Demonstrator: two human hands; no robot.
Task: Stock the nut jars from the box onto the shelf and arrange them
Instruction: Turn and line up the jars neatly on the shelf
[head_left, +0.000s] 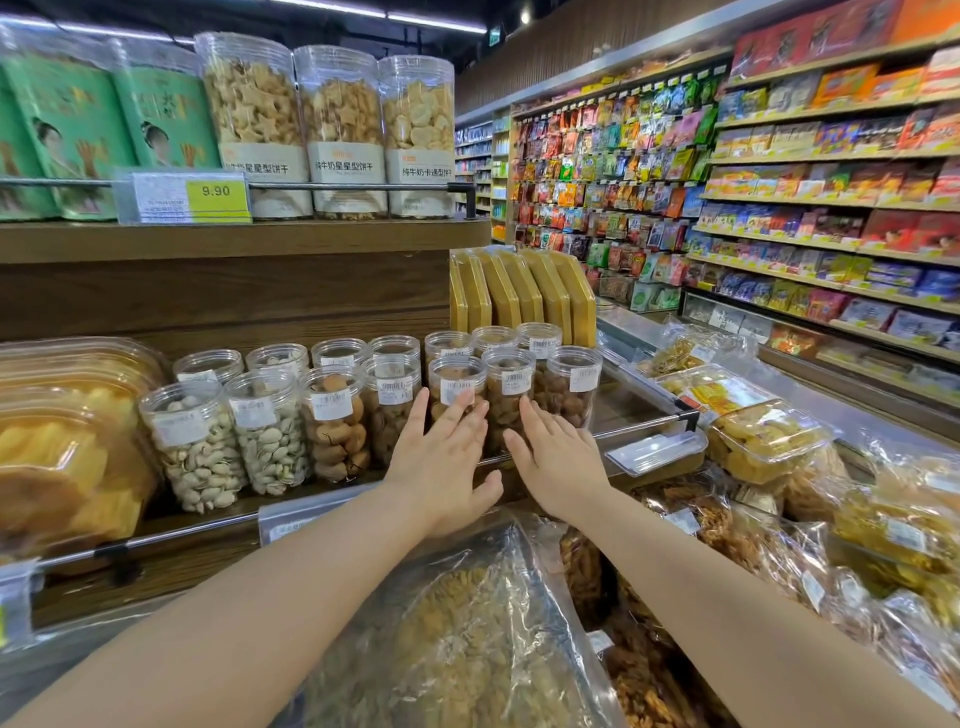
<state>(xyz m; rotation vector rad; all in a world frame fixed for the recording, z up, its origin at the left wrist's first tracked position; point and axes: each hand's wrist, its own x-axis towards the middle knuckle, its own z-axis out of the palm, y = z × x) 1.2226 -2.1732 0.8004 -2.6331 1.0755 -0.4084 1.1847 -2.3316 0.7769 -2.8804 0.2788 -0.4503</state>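
While left grip (441, 460) and right grip (558, 462) press flat and spread on the jars (508, 371), push evenly, square to the shelf (208, 569) edge.

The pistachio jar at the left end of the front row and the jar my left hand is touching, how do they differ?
The pistachio jar holds pale, split-shell nuts; the touched jar holds darker brown ones. The pistachio jar stands untouched at the row's left end; the touched jar sits further right, the left hand flat against its front. Both are upright clear round jars with white labels.
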